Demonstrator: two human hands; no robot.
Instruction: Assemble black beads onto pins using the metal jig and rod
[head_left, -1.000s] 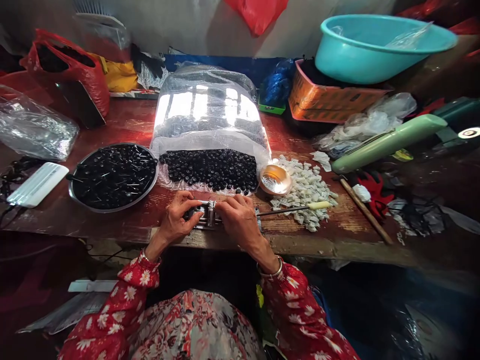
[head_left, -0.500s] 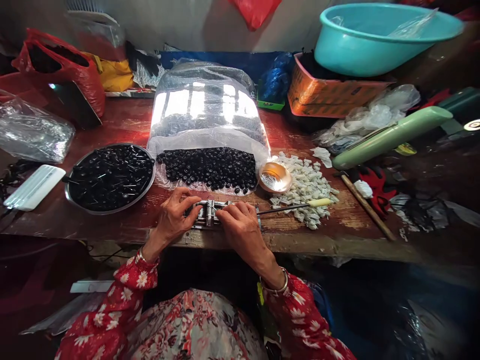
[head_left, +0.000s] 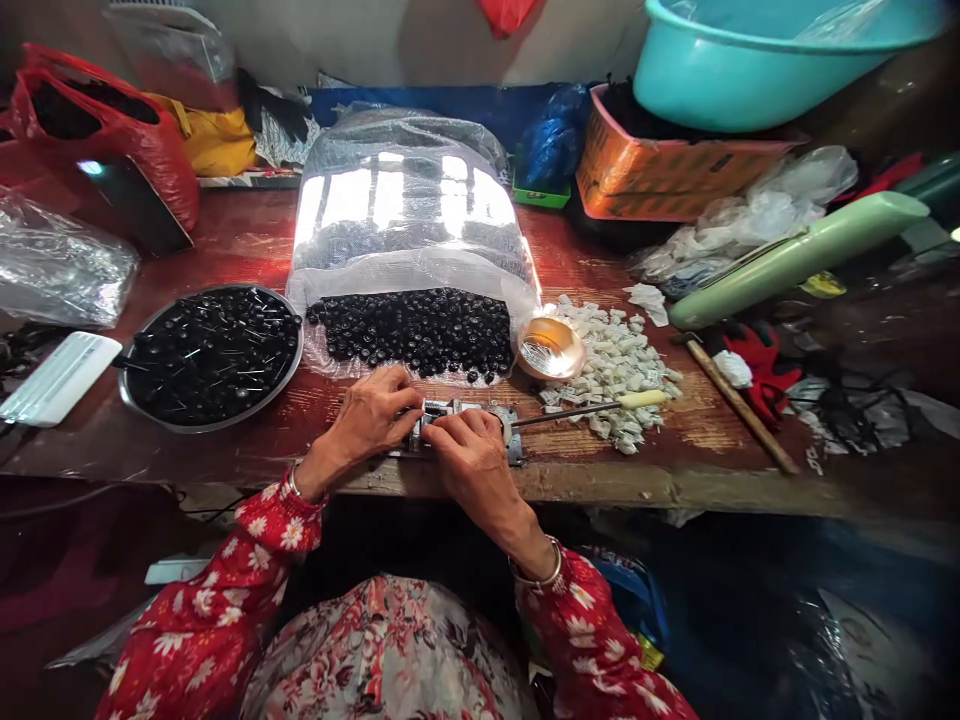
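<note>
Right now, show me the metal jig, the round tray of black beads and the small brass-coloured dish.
Metal jig [head_left: 450, 406]: head view, on its top bar.
Round tray [head_left: 301, 345]: head view, on its rim.
Small brass-coloured dish [head_left: 551, 347]: head view, on its inner surface.

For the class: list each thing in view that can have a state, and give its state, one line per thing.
Left hand: gripping the metal jig
Right hand: gripping the same jig
Steel tray: full of black beads and thin pins
Clear plastic bag: black beads heaped at its front
Small metal bowl: upright, shiny inside
Teal basin: plastic sheet inside
</note>
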